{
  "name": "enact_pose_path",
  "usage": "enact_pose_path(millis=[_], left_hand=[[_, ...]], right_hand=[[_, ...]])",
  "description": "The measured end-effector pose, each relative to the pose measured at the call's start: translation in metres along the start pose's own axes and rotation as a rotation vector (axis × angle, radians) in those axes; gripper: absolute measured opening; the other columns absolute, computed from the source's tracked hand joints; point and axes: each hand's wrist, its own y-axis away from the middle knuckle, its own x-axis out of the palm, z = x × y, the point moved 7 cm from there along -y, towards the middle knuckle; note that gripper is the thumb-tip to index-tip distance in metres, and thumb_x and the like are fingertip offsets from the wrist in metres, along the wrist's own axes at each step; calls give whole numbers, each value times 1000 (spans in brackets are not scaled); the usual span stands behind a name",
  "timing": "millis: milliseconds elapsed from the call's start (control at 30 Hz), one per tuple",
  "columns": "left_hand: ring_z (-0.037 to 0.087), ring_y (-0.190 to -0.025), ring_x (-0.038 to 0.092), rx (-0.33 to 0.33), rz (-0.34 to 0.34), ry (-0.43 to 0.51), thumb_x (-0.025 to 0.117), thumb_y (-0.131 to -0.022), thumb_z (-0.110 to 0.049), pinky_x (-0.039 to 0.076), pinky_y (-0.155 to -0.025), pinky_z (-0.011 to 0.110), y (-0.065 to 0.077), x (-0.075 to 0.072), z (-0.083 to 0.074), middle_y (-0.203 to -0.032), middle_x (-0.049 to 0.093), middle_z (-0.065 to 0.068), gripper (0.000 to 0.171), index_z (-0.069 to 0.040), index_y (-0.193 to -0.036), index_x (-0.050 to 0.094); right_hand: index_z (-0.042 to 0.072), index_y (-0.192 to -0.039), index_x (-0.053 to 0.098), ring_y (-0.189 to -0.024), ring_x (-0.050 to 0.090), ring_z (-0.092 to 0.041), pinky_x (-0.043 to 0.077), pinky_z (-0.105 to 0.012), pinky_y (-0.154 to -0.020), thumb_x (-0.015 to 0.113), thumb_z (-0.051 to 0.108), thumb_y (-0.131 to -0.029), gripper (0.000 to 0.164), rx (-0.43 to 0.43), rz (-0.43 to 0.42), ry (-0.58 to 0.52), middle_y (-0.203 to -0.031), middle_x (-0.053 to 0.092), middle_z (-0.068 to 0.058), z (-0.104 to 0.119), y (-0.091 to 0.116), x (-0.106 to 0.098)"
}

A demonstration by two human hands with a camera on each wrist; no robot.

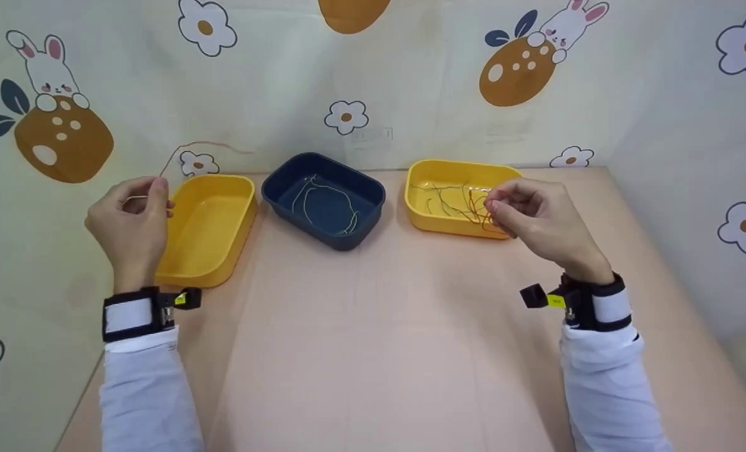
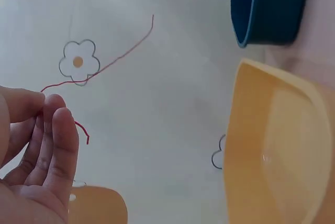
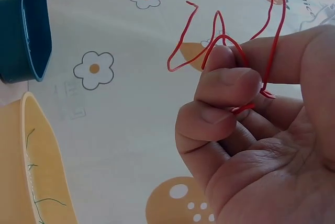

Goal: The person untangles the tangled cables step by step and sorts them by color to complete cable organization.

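My left hand (image 1: 135,220) is raised over the outer side of the left yellow tray (image 1: 219,273). Its thumb and fingers pinch a thin red wire (image 2: 120,56), whose long end arcs up and to the right while a short end pokes out beside the fingers. In front of the right yellow tray (image 1: 438,224), my right hand (image 1: 545,220) pinches a bent, looped red wire (image 3: 277,25) between thumb and fingertips. Several thin green wires (image 1: 445,204) lie in that tray. Pale yellow-green wire (image 1: 349,201) curls inside the dark blue tray (image 1: 300,220).
All three trays stand along the back of the pink-covered table (image 1: 360,351), the blue one between the two yellow ones. Behind them rises a patterned backdrop (image 1: 272,81) with flowers and rabbits. A wrist camera (image 1: 187,298) is strapped to each forearm.
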Motion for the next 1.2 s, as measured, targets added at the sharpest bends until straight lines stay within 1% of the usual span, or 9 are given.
enact_pose_path(millis=[167,300,533,733,800,900,1033,1100,1200], left_hand=[[-2,-74,66,-223,94,-124,64,-104,-46,53,-72,8,1,-5,35,-89,65,-19,43,-13,-126,77],[-3,-73,69,-321,204,-167,61,-105,-44,55,-71,9,5,3,51,-93,68,-11,45,-9,-131,74],[-1,-70,72,-273,354,-229,64,-107,-37,55,-69,7,12,22,60,-112,75,16,43,-2,-130,73],[17,-82,71,-227,315,-352,68,-104,-39,50,-64,11,12,24,58,-111,76,21,45,1,-125,75],[26,-89,69,-201,284,-359,67,-104,-41,47,-63,13,13,26,49,-111,76,21,46,1,-123,75],[26,-88,70,-108,254,-294,67,-104,-42,47,-62,14,21,39,23,-107,78,19,44,-2,-119,78],[17,-77,68,104,250,-100,72,-103,-34,49,-65,14,42,73,-30,-96,80,12,31,-5,-109,81],[13,-74,67,223,279,27,75,-101,-26,50,-67,13,58,93,-60,-91,80,10,23,-5,-105,81],[10,-73,68,374,397,214,76,-100,-19,55,-68,16,89,124,-105,-90,80,5,14,-6,-104,81]], right_hand=[[7,-109,73,-73,67,-17,59,-25,-65,69,22,-105,16,6,30,12,-93,72,-7,0,0,3],[7,-110,73,-73,67,-17,60,-23,-67,69,21,-105,15,9,35,21,-93,71,-7,-1,1,3],[7,-109,73,-72,67,-17,60,-25,-65,69,19,-105,13,-2,15,24,-93,71,-8,0,1,2],[6,-107,73,-70,65,-17,56,-23,-60,70,18,-104,13,-34,-8,-6,-91,70,-14,5,0,0],[4,-107,73,-69,64,-18,54,-22,-59,70,16,-104,13,-50,-13,-24,-90,69,-15,6,0,0],[2,-107,72,-68,62,-23,53,-21,-58,69,14,-104,12,-74,-19,-50,-89,69,-16,8,0,0],[0,-107,71,-69,61,-26,55,-21,-59,69,11,-104,11,-107,-19,-82,-90,69,-17,12,0,3],[0,-107,71,-68,61,-24,54,-22,-58,69,10,-103,11,-125,-11,-99,-89,69,-15,14,0,5],[-2,-106,70,-67,59,-23,54,-22,-58,69,7,-103,10,-150,15,-138,-88,67,-13,18,1,11]])
